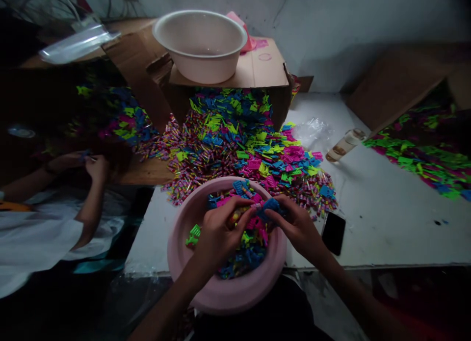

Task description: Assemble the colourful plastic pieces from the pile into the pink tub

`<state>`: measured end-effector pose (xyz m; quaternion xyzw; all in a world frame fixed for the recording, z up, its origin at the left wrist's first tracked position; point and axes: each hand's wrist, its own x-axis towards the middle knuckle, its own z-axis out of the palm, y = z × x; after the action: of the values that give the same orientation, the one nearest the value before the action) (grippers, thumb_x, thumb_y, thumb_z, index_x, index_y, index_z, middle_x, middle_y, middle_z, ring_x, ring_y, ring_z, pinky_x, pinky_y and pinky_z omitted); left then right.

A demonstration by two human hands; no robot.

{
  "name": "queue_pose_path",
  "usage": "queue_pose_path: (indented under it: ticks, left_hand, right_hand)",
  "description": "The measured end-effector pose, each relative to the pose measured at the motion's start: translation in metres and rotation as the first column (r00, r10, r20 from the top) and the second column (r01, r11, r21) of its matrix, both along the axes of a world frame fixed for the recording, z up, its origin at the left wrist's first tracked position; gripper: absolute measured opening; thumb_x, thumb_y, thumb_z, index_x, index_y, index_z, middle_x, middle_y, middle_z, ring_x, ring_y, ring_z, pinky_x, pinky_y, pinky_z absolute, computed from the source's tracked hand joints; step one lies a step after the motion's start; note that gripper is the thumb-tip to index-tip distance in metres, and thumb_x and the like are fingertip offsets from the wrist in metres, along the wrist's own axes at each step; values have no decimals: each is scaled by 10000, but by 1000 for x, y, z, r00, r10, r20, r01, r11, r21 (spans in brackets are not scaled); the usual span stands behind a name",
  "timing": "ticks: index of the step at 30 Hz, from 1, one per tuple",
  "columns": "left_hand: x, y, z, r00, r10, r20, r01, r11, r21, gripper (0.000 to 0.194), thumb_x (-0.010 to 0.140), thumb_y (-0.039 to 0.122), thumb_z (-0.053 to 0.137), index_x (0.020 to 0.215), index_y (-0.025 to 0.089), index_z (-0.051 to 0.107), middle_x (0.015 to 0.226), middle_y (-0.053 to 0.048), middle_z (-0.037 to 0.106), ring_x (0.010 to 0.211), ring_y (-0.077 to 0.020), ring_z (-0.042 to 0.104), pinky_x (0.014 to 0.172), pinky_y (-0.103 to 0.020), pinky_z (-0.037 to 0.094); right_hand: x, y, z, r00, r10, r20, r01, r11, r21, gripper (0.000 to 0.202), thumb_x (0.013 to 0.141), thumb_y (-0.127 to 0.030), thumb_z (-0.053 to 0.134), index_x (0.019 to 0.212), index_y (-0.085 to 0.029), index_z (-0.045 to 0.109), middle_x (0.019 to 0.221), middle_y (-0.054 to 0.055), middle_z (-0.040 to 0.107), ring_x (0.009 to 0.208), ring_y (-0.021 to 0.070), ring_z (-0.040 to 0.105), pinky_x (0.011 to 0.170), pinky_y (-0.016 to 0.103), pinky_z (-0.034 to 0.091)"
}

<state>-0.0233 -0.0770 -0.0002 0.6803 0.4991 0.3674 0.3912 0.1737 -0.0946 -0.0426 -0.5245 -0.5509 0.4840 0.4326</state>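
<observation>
A pink bowl [184, 255] sits at the table's near edge, holding several small plastic pieces in blue, pink, green and yellow. Both my hands are over it. My left hand [217, 230] pinches small coloured pieces between thumb and fingers. My right hand [300, 225] grips a blue plastic piece [270, 206], and the two hands meet at the fingertips. Beyond the bowl a large heap of coloured plastic pieces [239, 140] spreads over the table.
A cardboard box [263, 68] behind the heap carries a pale bowl [200, 44]. A black phone [333, 232] lies right of the pink bowl, a clear bottle [344, 144] farther back. Another person's hands [86, 162] work at the left. More pieces [423, 149] lie at the right.
</observation>
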Motion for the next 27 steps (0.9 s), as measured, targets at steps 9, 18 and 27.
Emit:
queue_pose_path:
  ticks: [9, 18, 27]
  left_hand:
    - [2, -1, -4, 994, 45, -97, -27, 984, 177, 86, 898, 262, 707, 910, 193, 757, 750, -20, 777, 631, -156, 700, 629, -227, 470]
    - [2, -6, -7, 978, 66, -198, -16, 970, 243, 105, 917, 293, 684, 925, 202, 736, 725, -11, 751, 534, -125, 620, 608, -220, 454]
    - [7, -14, -14, 986, 140, -93, -115, 965, 234, 64, 871, 252, 724, 915, 219, 756, 788, -34, 774, 648, -168, 689, 656, -237, 475]
  right_hand:
    - [-6, -5, -2, 983, -89, 158, 62, 983, 172, 180, 918, -371, 687, 1051, -254, 654, 944, 21, 730, 801, 190, 714, 720, 286, 556]
    - [-6, -8, -8, 963, -123, 239, 13, 909, 416, 104, 951, -266, 632, 1054, -254, 640, 882, 9, 741, 749, 163, 720, 680, 252, 555]
    - [-12, -4, -20, 965, -144, 219, 13, 861, 509, 132, 973, -234, 587, 1096, -262, 625, 947, 31, 752, 837, 186, 734, 750, 285, 587]
